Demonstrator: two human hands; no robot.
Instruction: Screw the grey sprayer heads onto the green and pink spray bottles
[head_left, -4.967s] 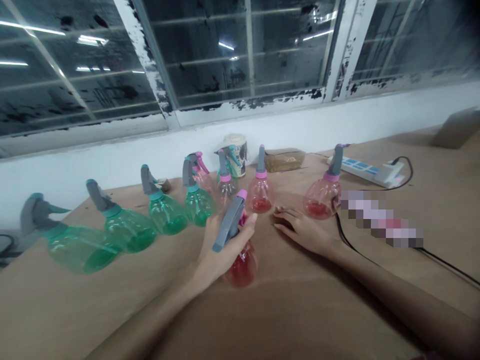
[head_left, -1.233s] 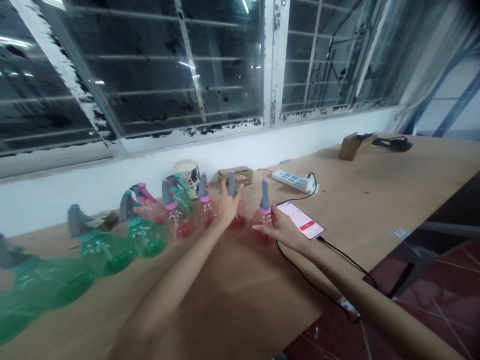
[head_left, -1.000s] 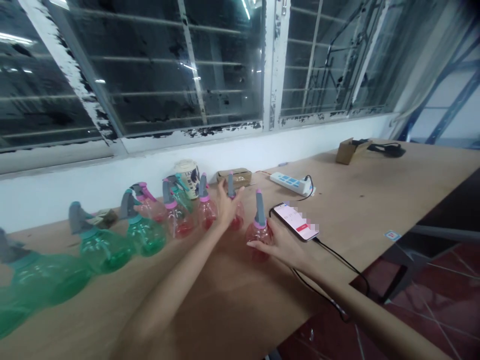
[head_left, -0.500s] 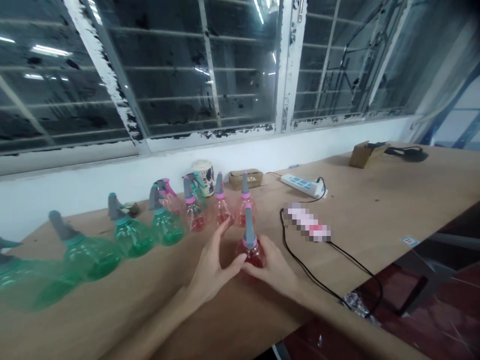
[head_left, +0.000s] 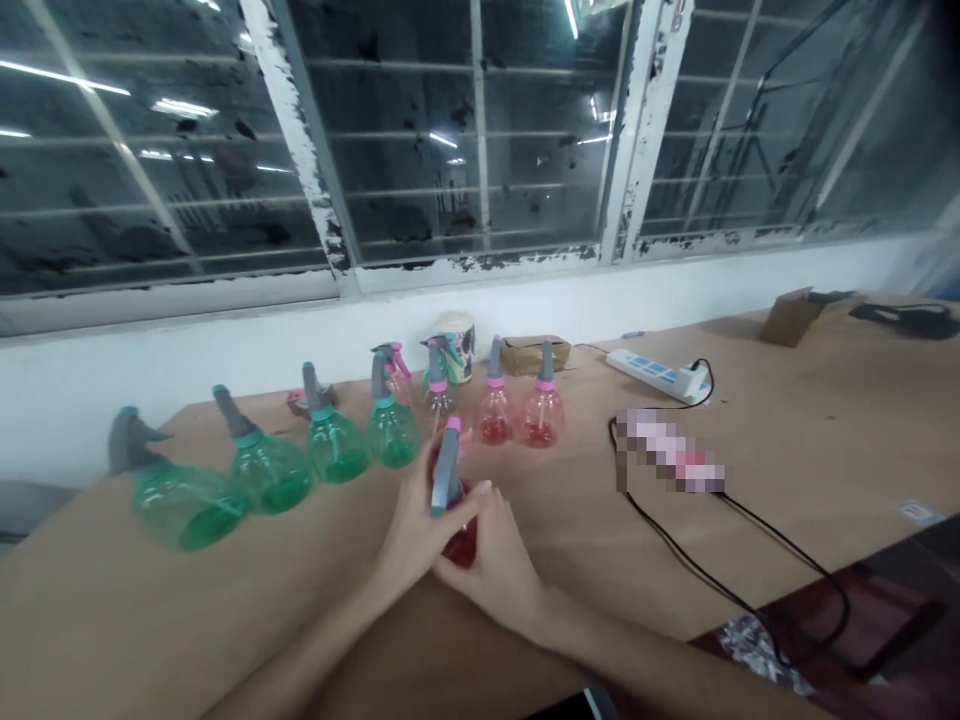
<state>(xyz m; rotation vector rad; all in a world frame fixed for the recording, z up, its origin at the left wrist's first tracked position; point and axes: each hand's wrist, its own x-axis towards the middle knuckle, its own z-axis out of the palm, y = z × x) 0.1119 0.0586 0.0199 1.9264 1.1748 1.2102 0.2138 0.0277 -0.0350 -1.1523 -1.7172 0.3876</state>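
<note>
Both hands hold a red spray bottle (head_left: 460, 548) with a grey and pink trigger head, near the middle of the table. My left hand (head_left: 416, 520) is closed round its left side and neck, thumb across the front. Pressed against the lower right side is my right hand (head_left: 501, 565), its fingers meeting the left thumb. Much of the bottle's body is hidden by the hands. Just behind stand two clear spray bottles with red liquid, one (head_left: 495, 412) left of the other (head_left: 543, 412). A third red-liquid bottle (head_left: 440, 400) is partly hidden behind my left hand.
Several green spray bottles (head_left: 337, 445) line the table's left side. Behind them are a patterned cup (head_left: 459, 345) and a brown parcel (head_left: 534, 354) by the wall. On the right lie a white power strip (head_left: 651, 374), a black cable (head_left: 675, 550) and a cardboard box (head_left: 789, 317).
The view has swung left. My left hand has gone from spread fingers to a grip on the red bottle, which has turned and tilted. The hands are closer together.
</note>
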